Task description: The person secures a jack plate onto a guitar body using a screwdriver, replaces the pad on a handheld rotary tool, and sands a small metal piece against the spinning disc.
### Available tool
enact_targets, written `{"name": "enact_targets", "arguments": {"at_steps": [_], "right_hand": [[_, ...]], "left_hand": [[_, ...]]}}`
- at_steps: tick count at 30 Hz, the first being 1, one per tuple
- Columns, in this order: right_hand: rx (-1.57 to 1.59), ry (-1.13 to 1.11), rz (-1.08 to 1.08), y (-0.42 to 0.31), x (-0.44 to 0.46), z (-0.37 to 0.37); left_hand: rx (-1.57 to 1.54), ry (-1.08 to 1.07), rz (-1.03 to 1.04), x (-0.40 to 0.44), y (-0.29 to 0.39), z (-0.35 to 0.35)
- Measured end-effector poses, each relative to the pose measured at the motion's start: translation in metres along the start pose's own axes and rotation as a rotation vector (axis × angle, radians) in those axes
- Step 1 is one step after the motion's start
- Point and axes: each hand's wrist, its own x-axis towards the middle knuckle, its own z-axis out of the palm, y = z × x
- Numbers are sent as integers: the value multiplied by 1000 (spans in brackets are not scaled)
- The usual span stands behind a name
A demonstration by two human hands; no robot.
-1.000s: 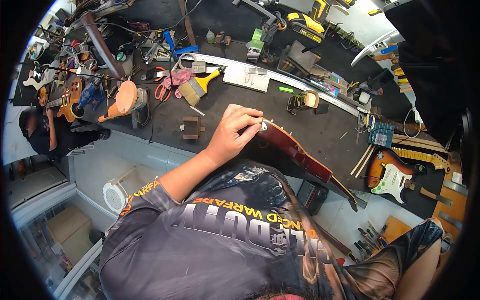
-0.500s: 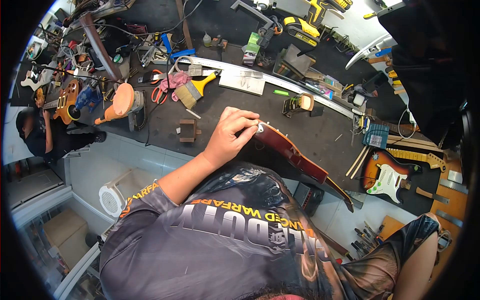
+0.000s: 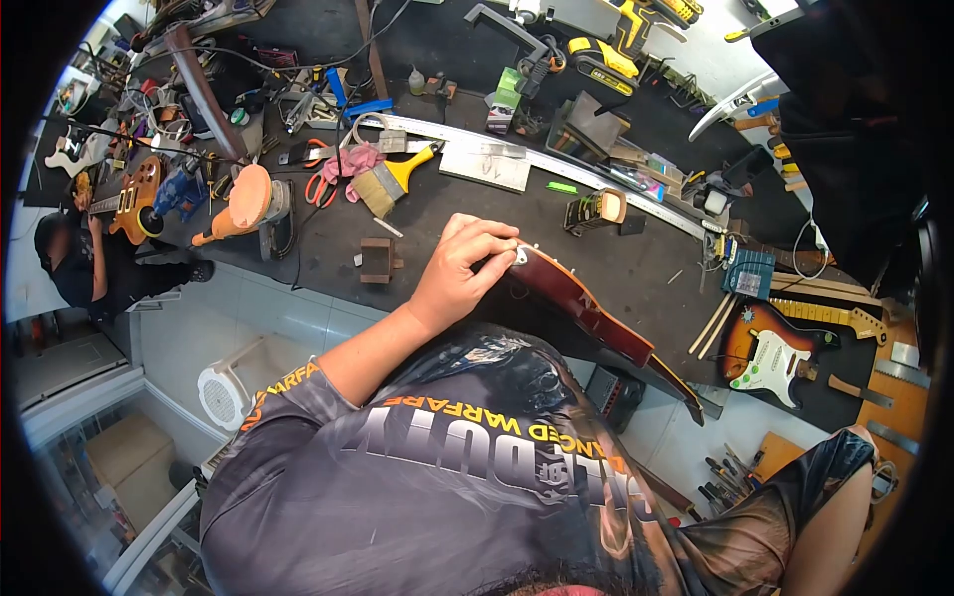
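Note:
My left hand is closed on the near-left end of a dark red electric guitar, which I see almost edge-on. Its fingers lie over the top edge and the thumb presses beside a small pale fitting. Orange trim runs along the guitar's upper edge, with small knobs standing out from it. The guitar slants down to the right, past the bench's front edge, in front of my shirt. At lower right, my right sleeve and part of the arm show, but the right hand is out of view.
On the dark bench lie a wide paintbrush, red-handled scissors, an orange sander, a wooden block and a long metal straightedge. A sunburst guitar body lies at right. Another person works at far left.
The view has shifted very slightly. My left hand keeps the same hold, and the guitar stays in nearly the same position.

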Motion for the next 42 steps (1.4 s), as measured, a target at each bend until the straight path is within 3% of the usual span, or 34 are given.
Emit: {"name": "enact_targets", "arguments": {"at_steps": [9, 15, 16, 19, 21, 24, 26, 28, 30, 32, 37, 42], "right_hand": [[35, -38, -21, -22, -10, -9], [254, 2, -52, -61, -49, -14], [328, 96, -43, -58, -61, -4], [437, 826, -45, 23, -73, 56], [375, 1123, -49, 49, -58, 88], [186, 1233, 16, 35, -15, 88], [19, 1237, 116, 30, 9, 79], [-141, 1231, 207, 35, 30, 69], [-292, 1220, 279, 45, 47, 59], [-436, 1201, 318, 57, 61, 46], [-694, 1138, 332, 77, 77, 31], [-222, 717, 549, 86, 17, 72]], "left_hand": [[-7, 9, -6, 1, 1, 1], [-9, 29, 13, 2, -1, 1], [-22, 38, 13, 1, -2, 2], [-19, 49, 17, 3, -1, 2], [-50, 48, -4, 3, -2, 6], [6, 45, 15, 3, -2, 7], [-13, 68, 15, 2, -6, 12], [32, 106, 153, -1, -38, 22], [16, 50, 83, -2, -47, 22], [-33, 51, 26, 6, 0, 10], [32, 106, 43, 3, -6, 17], [58, -44, 119, 10, -5, 10]]}}
